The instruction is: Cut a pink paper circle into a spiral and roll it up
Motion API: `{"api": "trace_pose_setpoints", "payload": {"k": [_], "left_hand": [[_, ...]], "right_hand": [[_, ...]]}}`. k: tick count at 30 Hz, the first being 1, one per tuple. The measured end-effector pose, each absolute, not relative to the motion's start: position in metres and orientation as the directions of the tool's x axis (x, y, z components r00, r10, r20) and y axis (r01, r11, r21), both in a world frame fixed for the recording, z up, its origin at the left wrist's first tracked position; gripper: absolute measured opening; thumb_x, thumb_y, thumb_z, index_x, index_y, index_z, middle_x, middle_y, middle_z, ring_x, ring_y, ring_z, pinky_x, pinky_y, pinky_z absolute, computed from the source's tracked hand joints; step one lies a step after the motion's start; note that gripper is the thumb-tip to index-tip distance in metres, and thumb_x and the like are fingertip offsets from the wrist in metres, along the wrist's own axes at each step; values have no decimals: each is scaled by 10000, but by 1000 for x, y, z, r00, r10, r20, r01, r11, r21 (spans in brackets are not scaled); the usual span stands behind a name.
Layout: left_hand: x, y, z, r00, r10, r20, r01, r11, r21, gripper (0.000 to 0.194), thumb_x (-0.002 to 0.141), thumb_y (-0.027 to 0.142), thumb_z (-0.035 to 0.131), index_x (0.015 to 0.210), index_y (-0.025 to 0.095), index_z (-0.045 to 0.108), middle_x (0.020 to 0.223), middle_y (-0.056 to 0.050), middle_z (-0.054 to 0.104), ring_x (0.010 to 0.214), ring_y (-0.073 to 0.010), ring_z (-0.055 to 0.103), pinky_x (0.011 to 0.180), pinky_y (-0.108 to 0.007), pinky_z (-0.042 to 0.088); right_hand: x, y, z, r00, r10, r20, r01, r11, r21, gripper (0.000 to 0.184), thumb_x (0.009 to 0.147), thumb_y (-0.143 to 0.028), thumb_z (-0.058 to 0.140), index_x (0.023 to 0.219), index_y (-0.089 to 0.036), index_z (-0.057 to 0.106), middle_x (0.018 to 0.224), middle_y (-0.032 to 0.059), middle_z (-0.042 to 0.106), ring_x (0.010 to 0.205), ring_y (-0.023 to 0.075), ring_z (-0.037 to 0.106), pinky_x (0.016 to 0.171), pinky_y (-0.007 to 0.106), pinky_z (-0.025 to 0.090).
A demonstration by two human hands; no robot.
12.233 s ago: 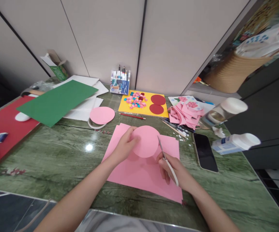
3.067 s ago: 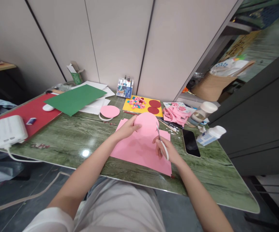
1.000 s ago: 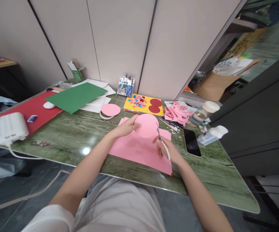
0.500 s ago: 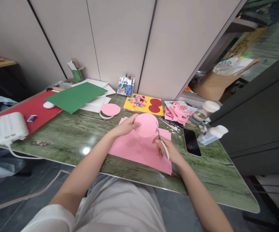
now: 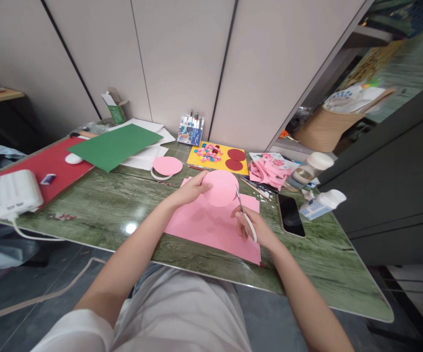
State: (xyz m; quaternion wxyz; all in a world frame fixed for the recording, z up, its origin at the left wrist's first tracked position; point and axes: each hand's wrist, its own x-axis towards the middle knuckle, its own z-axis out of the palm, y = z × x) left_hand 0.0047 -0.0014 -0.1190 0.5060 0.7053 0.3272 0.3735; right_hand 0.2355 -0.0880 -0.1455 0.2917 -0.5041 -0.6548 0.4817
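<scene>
My left hand (image 5: 193, 189) pinches the left edge of a pink paper circle (image 5: 221, 188), thumb on top, and holds it above a stack of pink paper sheets (image 5: 211, 227). In my right hand (image 5: 250, 226) is a pair of scissors (image 5: 248, 226) with white handles. Their blades point up and meet the circle's right edge. Whether the blades are parted is too small to tell. Another pink circle (image 5: 167, 165) lies on a white tape roll (image 5: 159, 176) farther back on the left.
Yellow paper (image 5: 216, 168) at the back carries small coloured pompoms (image 5: 208, 153) and two dark red circles (image 5: 235, 155). Pink scraps (image 5: 270, 171), a phone (image 5: 290, 215) and two bottles (image 5: 323, 205) stand or lie to the right. Green paper (image 5: 116, 145) and a power bank (image 5: 16, 193) are left.
Since about twelve seconds ago my view has shifted back, showing more of the table and floor. In the last second the circle has moved slightly up and left; both grips stay the same.
</scene>
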Motion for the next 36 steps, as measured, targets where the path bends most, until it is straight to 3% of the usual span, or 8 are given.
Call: {"api": "trace_pose_setpoints", "payload": {"k": [9,13,36], "left_hand": [[3,0,-120,574,803,159,177,-311,934,151,828,297,496,906,168,506,893,-34,502,879,-180,468,767,-283,410],[3,0,-121,585,798,143,191,-307,932,165,823,333,508,895,185,499,837,-24,473,809,-175,451,695,-279,421],[0,1,-117,538,823,182,142,-301,943,222,819,281,490,997,154,527,941,-39,526,881,-177,478,759,-282,385]], "right_hand": [[238,-88,-147,-324,945,-42,416,102,-904,335,920,-488,390,956,-185,528,538,-42,562,397,114,541,429,219,426],[238,-88,-147,-324,945,-45,414,99,-905,334,923,-487,387,964,-186,526,538,-44,553,397,116,540,427,222,426],[237,-89,-145,-331,936,-116,401,28,-916,280,913,-462,416,912,-198,508,488,-61,546,348,105,511,381,197,396]]}}
